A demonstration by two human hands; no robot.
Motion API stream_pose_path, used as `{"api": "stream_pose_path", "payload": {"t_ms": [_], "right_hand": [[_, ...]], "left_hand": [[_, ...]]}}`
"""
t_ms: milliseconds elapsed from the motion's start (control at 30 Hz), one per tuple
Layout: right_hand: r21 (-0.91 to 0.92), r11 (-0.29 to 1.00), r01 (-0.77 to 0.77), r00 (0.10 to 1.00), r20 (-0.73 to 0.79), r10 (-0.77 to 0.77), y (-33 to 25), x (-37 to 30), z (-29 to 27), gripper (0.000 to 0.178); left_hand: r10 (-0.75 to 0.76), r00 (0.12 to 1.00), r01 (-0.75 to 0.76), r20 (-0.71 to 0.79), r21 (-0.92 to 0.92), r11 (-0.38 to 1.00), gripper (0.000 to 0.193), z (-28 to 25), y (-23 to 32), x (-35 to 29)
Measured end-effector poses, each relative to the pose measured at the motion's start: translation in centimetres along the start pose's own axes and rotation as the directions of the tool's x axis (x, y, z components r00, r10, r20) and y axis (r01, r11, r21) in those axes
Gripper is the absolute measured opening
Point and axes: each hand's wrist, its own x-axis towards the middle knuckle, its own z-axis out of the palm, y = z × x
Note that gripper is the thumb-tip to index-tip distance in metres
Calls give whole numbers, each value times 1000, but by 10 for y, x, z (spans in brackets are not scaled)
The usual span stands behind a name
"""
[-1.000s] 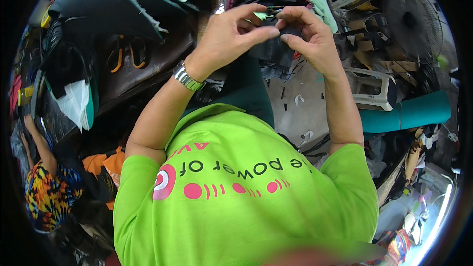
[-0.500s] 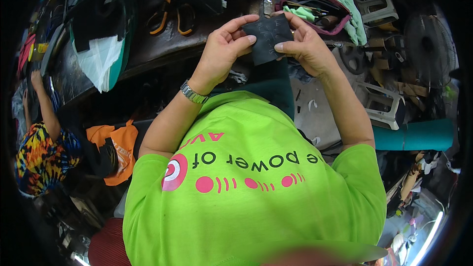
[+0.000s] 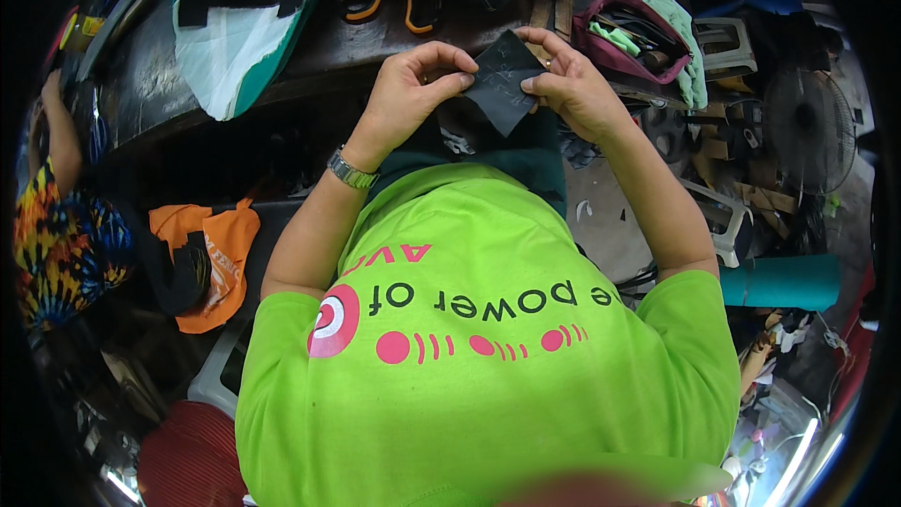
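Note:
In front of my chest, both hands hold up a small black square sheet (image 3: 507, 84) with faint pale handwriting on it. It is turned so that a corner points down. My left hand (image 3: 420, 83) pinches its left corner between thumb and fingers. On the other side, my right hand (image 3: 574, 84) grips the right corner, thumb in front and fingers behind. A pair of scissors (image 3: 419, 7) with orange and black handles lies on the dark workbench (image 3: 361, 49), beyond my left hand. Beyond my right hand is an open maroon pouch (image 3: 627, 58) filled with tools.
A white and green sheet piece (image 3: 225, 56) overhangs the bench at the left. An orange cloth bag (image 3: 211, 268) lies further down. At the far left a person (image 3: 70, 225) in a colourful shirt works. A fan (image 3: 809, 130), plastic stools (image 3: 723, 47) and a teal roll (image 3: 781, 282) stand on the right.
The black sheet has been turned, so a corner now points down instead of an edge. My left hand has shifted a little left and down. The whole view has swung slightly.

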Motion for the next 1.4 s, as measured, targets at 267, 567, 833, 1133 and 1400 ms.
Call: {"api": "stream_pose_path", "payload": {"t_ms": [267,567,833,1133,1400], "right_hand": [[67,998,14,1000,11,-15,-1,8,12,58],[66,998,-23,989,-147,32,11,5,4,60],[19,1000,-8,1000,-30,9,16,5,15,63],[-267,961,76,995,-35,-88,17,5,26,65],[-143,983,116,993,-11,-118,11,9,28,61]], "left_hand": [[-17,999,15,-35,-60,998,23,-11,0,-13],[-56,994,30,-94,-254,967,47,-5,-15,-19],[-137,990,141,40,-143,980,73,5,-6,-13],[-33,997,44,63,-189,981,80,12,-9,-12],[-132,984,171,118,-430,887,60,7,-9,-15]]}}
